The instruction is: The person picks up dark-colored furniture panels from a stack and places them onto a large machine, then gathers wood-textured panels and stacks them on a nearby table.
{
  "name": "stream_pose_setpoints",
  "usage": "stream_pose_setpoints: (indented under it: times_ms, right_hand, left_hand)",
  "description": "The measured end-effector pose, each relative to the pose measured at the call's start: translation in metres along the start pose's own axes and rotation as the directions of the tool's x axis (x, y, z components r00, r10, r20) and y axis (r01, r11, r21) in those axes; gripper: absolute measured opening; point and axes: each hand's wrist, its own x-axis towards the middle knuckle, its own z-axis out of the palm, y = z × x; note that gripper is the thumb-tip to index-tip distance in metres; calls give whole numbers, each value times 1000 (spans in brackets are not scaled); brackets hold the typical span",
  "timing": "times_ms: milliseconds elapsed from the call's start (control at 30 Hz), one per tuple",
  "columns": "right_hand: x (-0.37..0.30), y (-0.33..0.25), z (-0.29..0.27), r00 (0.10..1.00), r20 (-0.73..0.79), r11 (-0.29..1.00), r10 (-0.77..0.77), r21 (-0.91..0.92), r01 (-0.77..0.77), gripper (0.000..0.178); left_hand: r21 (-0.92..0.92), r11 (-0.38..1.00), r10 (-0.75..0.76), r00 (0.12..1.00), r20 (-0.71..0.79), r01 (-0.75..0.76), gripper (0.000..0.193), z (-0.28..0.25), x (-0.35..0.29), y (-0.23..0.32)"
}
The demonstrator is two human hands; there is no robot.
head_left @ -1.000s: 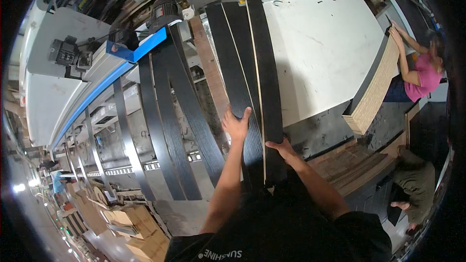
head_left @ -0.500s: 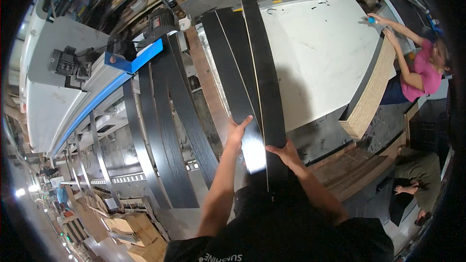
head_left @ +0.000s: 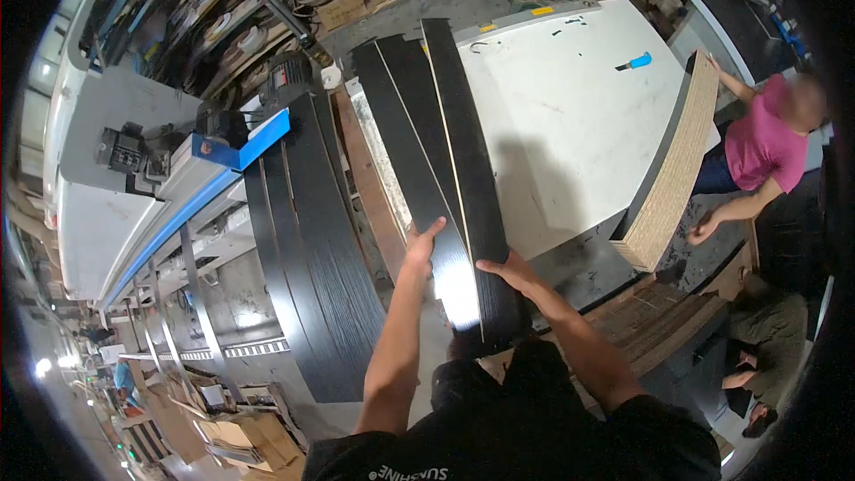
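A fanned bundle of long black boards lies in front of me, pale edges showing between them. Its far part is over the left side of the white panel. My left hand grips the bundle's left edge near its close end, thumb on top. From the other side, my right hand is closed on the right edge, its thumb lying across the upper board. The fingers beneath are hidden. More black boards rest side by side on the machine's outfeed supports to my left.
The edge machine with a blue strip stands at left. A co-worker in a pink shirt touches a stack of pale-edged boards at right. On the white panel lies a blue-handled knife. Cardboard sits lower left.
The boards on the supports are closer together. The co-worker has let go of the blue-handled knife, left it on the white panel, and drawn back. My grip on the bundle stays much the same.
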Motion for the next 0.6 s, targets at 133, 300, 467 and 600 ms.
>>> stream_pose_setpoints:
  times_ms: [133, 300, 467, 600]
  right_hand:
    - [-2, 18, 8, 950, -234, 619, -208, -783, -57, 96]
    - [1, 37, -2, 895, -237, 652, -377, -755, 75, 96]
    - [-4, 52, -27, 825, -323, 710, -464, -693, 128, 79]
    - [-2, 49, -44, 896, -290, 731, -335, -680, 53, 79]
  left_hand:
    - [70, 987, 148, 987, -56, -144, 65, 10, 3, -4]
    - [455, 811, 482, 861, -162, -368, 69, 24, 7, -25]
    - [907, 421, 481, 847, -228, 5, 92, 100, -28, -2]
    - [961, 276, 569, 809, -151, -15, 83, 128, -31, 3]
